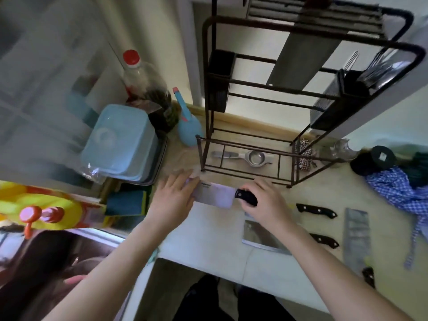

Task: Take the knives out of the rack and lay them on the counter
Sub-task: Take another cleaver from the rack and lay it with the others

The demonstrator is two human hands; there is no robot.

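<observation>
My right hand point(266, 200) grips the black handle of a cleaver point(215, 195) just in front of the dark metal rack point(245, 156). The cleaver's broad blade lies flat and points left. Fingers of my left hand point(176, 195) rest flat on the blade's far end. Three more knives lie on the counter point(203, 237) to the right: a cleaver point(264, 237) partly under my right forearm, one with a black handle point(316, 210), and a long cleaver point(355, 237) near the edge. One grey blade point(301, 59) still hangs in the rack's top slots.
A metal strainer point(252, 157) lies on the rack's bottom shelf, and cutlery holders hang on its sides. Left of the rack stand a blue spray bottle point(188, 128), a red-capped bottle point(143, 84) and blue tubs point(120, 142). A sink point(58, 262) is at lower left, a blue checked cloth point(398, 188) at right.
</observation>
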